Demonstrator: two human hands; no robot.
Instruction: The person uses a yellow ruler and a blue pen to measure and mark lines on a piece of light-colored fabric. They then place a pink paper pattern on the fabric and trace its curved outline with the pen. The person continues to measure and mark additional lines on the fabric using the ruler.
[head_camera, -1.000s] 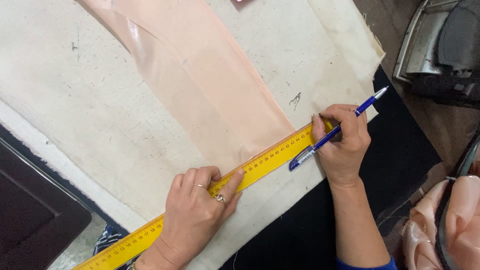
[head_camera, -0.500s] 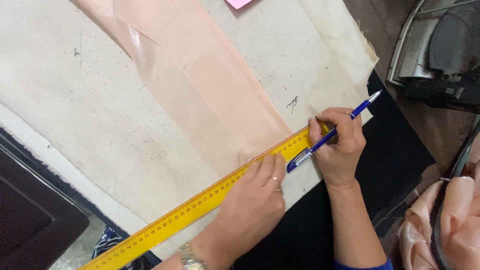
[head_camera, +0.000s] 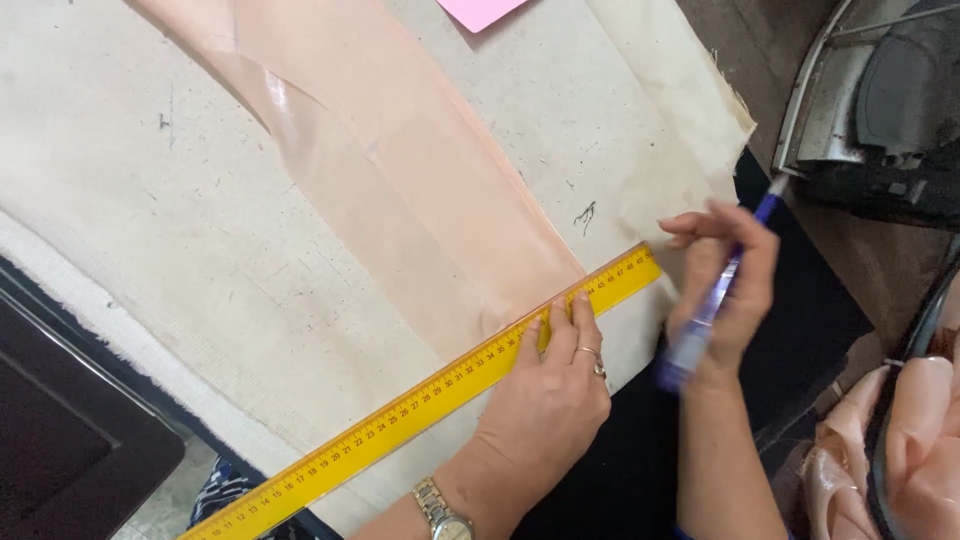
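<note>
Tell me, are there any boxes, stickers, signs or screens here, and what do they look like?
No boxes, signs or screens show.
Ruler: long yellow strip with black marks, slanting across the cloth under the left hand.
Pink paper: small plain sheet at the top edge.
Pen: blue, in the right hand.

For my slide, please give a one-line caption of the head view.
Left hand presses a yellow ruler on peach fabric; right hand holds a blue pen.

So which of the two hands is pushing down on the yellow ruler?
The left hand, the one with rings and a wristwatch. Its fingers lie flat on the yellow ruler. The right hand is off the ruler, holding a blue pen.
</note>
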